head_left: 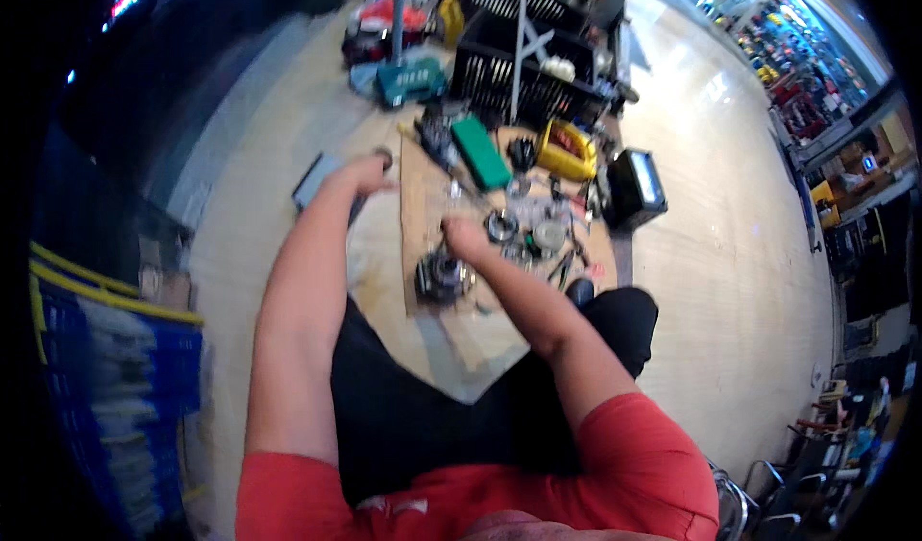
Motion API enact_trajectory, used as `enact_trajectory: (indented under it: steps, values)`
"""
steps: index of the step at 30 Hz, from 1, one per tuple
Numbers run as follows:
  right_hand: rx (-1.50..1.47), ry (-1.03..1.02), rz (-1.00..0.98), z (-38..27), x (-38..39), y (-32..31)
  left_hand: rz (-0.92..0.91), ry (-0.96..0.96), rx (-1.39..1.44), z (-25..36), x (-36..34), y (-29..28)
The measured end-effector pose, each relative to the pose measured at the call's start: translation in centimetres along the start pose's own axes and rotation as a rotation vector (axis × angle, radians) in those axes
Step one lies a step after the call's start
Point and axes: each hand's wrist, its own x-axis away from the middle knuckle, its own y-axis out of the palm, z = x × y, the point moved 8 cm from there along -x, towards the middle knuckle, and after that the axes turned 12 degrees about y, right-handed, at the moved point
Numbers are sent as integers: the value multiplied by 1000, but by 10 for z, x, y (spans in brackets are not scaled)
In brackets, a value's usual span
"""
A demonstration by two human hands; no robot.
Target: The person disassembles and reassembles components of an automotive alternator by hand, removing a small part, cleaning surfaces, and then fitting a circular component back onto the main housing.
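At the left edge of the cardboard, my left hand (368,173) is closed round a small, roundish dark part (384,157), blurred, above a flat grey-blue object (312,181). My right hand (465,240) has curled fingers just over a dark metal assembly (437,282); what they grip is too small and hidden to name. Metal rings (501,226), a pale round part (549,237) and tools lie to the right on the cardboard (418,239), with a green rectangular block (480,152) farther back.
A yellow bin (567,152) and a black box (632,191) stand back right. Black crates (480,75), a teal case (411,82) and a pole stand farther back. Blue crates (115,368) and a yellow rail are at left. My black-trousered legs (408,426) border the cardboard.
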Motion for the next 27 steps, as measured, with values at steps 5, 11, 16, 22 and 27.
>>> enact_trajectory:
  steps: [5,11,16,22,27]
  values:
    - [14,60,59,3,2,-9,44,97,-24,5,-3,3]
    - [-15,63,54,8,2,-11,47,25,-14,14,4,-2]
    - [-14,2,-12,-6,3,-12,39,44,-8,12,4,-4]
    - [-35,-21,-58,-9,3,-4,66,39,-17,13,4,-4]
    - [-17,-103,-39,-15,6,-6,58,24,-1,15,7,-6]
